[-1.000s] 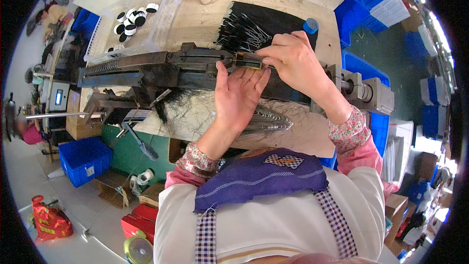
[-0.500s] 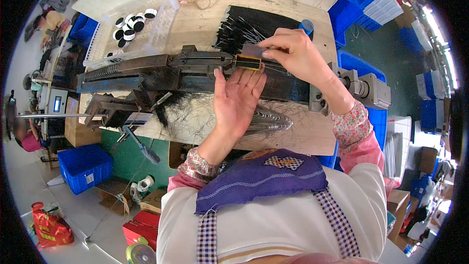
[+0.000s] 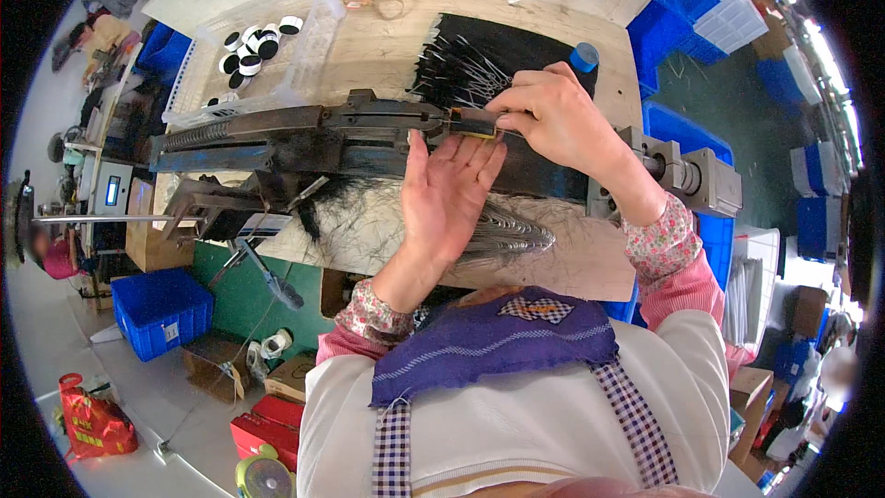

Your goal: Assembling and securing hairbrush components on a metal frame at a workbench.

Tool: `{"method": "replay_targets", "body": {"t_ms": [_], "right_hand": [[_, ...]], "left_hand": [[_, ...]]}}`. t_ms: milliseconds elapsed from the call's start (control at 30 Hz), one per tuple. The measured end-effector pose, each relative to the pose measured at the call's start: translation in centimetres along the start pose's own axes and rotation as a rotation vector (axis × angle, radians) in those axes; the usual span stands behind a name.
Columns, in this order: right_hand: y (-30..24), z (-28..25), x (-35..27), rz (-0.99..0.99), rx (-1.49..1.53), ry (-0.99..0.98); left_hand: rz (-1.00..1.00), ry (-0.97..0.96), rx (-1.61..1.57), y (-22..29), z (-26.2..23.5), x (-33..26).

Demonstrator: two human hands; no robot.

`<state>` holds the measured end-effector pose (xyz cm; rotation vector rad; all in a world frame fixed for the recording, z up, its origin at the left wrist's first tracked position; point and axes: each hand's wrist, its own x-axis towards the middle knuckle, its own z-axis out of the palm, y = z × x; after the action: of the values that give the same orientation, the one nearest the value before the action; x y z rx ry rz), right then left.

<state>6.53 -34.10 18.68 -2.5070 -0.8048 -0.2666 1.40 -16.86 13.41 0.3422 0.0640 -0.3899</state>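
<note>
My right hand (image 3: pixel 558 120) pinches a small dark flat plate (image 3: pixel 477 117) between thumb and fingers. It holds the plate down at a small yellow-edged box frame (image 3: pixel 477 135) on a long dark metal machine (image 3: pixel 369 120). My left hand (image 3: pixel 444 198) lies open, palm up, with its fingertips under the near edge of that frame. Whether those fingertips touch the frame I cannot tell. Below the machine, beside my left wrist, lies a bundle of bent metal wires (image 3: pixel 516 235). Beyond my right hand is a black bristle sheet (image 3: pixel 452 37) with several thin wires (image 3: pixel 479 78) on it.
A clear plastic basket (image 3: pixel 309 51) with several black-and-white round pieces (image 3: pixel 247 60) stands at the far left. A blue round cap (image 3: pixel 584 57) sits behind my right hand. Loose black bristles (image 3: pixel 323 203) litter the wooden bench (image 3: pixel 590 263). A motor (image 3: pixel 705 175) projects at the right end.
My right hand has lowered the plate from a raised, tilted position down onto the yellow-edged frame. My left hand keeps its place, palm up.
</note>
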Motion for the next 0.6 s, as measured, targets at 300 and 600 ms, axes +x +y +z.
{"method": "replay_targets", "body": {"t_ms": [300, 600], "right_hand": [[-0.3, 0.0, -0.4, 0.045, -0.018, -0.009], [-3.6, -1.8, -1.6, 0.183, 0.051, 0.217]], "left_hand": [[-0.045, -0.041, 0.013, 0.1, 0.0, -0.1], [0.021, -0.026, 0.061, -0.1, -0.6, -0.4]]}}
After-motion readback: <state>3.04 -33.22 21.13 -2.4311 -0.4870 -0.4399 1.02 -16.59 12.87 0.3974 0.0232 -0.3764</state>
